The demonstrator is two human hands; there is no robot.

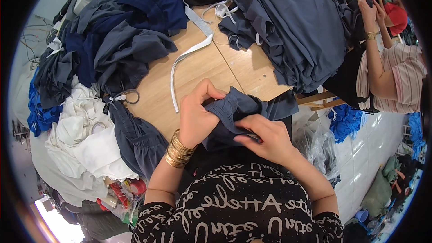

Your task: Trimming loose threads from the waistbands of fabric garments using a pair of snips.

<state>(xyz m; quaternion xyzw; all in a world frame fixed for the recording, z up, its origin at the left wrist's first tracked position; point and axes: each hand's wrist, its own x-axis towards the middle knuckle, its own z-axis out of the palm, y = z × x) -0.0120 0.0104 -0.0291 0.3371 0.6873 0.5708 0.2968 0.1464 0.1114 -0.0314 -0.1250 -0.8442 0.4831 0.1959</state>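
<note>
Both hands pinch one dark grey garment (245,110) at the near edge of the wooden bench (202,69). Left hand (198,114): thumb and fingers pressed together on the gathered waistband, gold bangles (178,150) at the wrist. Right hand (265,137): fingertips closed on a fold of the same cloth, lower down; something thin may sit under them, cannot tell what.

Left of the garment: white cloth pile (85,139), then a grey piece (135,137) at the bench edge, scissors (127,96) beside it. Beyond those, a heap of navy and grey clothing (117,36). Directly behind the garment, a white strip of tape (191,51) lies loose on bare wood. Right and behind: tall stack of grey fabric (297,27). Far right, another person's hands (371,11) at that stack.
</note>
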